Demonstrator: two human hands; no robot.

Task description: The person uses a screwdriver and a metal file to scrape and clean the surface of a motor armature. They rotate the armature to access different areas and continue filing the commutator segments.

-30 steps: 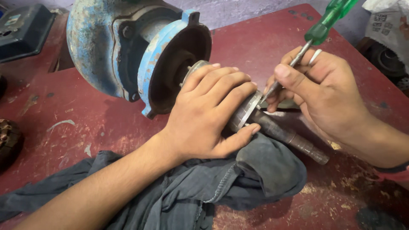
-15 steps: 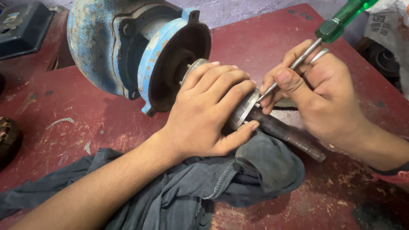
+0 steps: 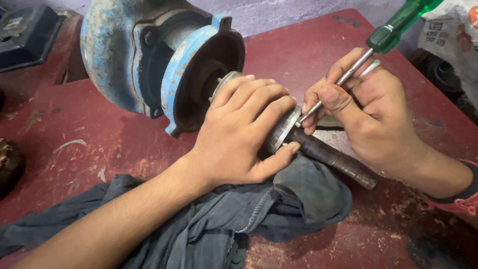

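Wrapped around the rotor shaft [image 3: 323,152], my left hand [image 3: 239,134] clamps it where it leaves the blue motor housing [image 3: 149,60] on the red workbench [image 3: 308,45]; my right hand [image 3: 368,114] pinches a green-handled screwdriver [image 3: 378,42], tip at the shaft's metal collar [image 3: 286,127], above a grey cloth [image 3: 279,209].

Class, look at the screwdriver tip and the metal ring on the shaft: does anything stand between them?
Nothing visible does. The screwdriver in the right hand already reaches the metal ring on the shaft; the left hand grips just behind it, clear of the tip.
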